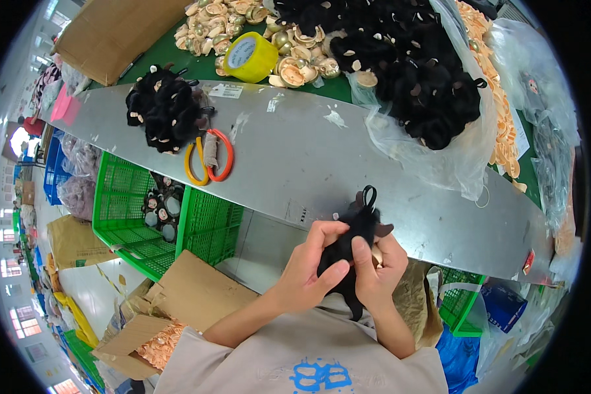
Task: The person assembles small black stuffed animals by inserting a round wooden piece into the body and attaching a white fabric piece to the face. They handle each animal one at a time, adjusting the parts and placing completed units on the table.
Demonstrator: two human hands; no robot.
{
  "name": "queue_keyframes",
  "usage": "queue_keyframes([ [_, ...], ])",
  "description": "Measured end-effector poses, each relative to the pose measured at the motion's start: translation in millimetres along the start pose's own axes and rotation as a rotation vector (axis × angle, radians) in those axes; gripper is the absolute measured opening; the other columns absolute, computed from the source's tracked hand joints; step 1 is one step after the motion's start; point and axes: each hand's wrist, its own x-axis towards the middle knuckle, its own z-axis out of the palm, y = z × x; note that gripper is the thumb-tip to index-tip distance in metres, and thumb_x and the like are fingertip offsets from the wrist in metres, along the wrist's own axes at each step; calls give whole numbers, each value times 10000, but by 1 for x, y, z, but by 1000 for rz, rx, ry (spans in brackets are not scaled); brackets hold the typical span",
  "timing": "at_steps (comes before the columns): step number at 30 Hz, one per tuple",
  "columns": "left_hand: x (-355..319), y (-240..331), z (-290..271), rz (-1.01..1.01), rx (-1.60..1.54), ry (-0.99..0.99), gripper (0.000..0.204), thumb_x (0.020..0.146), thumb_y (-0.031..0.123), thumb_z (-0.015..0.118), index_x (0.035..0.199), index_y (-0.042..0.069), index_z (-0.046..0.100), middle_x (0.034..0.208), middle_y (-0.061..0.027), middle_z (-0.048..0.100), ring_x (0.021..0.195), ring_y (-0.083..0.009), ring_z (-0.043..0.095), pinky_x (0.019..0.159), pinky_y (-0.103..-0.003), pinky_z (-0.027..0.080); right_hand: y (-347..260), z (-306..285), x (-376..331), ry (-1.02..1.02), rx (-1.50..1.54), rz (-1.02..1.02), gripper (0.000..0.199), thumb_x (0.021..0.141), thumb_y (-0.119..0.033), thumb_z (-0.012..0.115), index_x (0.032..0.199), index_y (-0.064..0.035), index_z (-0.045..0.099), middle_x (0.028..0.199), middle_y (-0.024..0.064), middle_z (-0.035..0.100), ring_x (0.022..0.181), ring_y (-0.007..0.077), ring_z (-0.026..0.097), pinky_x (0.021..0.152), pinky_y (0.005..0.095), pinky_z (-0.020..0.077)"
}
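Observation:
Close to my body, at the near edge of the metal table (pixel 269 157), I hold a small black plush piece (pixel 338 253) with a loop on top and a brown ear-like flap. My left hand (pixel 315 259) grips its left side, thumb pressed against the fabric. My right hand (pixel 377 262) pinches the other side, its thumb on the front of the plush. Something pale shows between the right fingers, too covered to name.
Black plush pieces (pixel 164 108) lie beside scissors (pixel 210 157) with orange and yellow handles. Farther back are yellow tape (pixel 251 58), pale shell-like parts (pixel 299 62) and a bag of black plush (pixel 433 98). A green crate (pixel 138 223) and open cardboard box (pixel 200 289) stand left.

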Motion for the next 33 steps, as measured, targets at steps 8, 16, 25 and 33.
queue_keyframes([
  [8,8,-4,-10,131,224,-97,567,987,401,529,1340,-43,524,1238,-158,616,1137,-257,588,1009,-357,436,3,3,1,-45,-227,-290,143,808,-56,760,888,3,657,735,101,604,488,220,514,458,272,404],
  [16,16,7,-16,-134,-454,120,707,846,251,764,1409,-17,432,1256,-107,617,1129,-181,627,986,-338,500,-21,-6,2,-158,448,112,368,962,-295,582,1101,34,496,1062,145,503,631,168,609,528,259,535],
  [25,11,11,-12,-388,-586,317,240,932,123,649,1135,-6,638,1052,-102,704,883,-174,702,784,-306,565,-31,-15,-5,-234,492,326,307,954,-35,614,1218,0,463,855,124,682,685,129,661,541,240,550],
  [33,7,19,-11,-376,-614,273,268,876,141,741,1098,0,688,1015,-73,724,916,-142,694,825,-280,544,-18,-16,-7,11,338,153,270,922,-39,637,1122,-18,458,780,26,580,625,46,546,539,173,409],
])
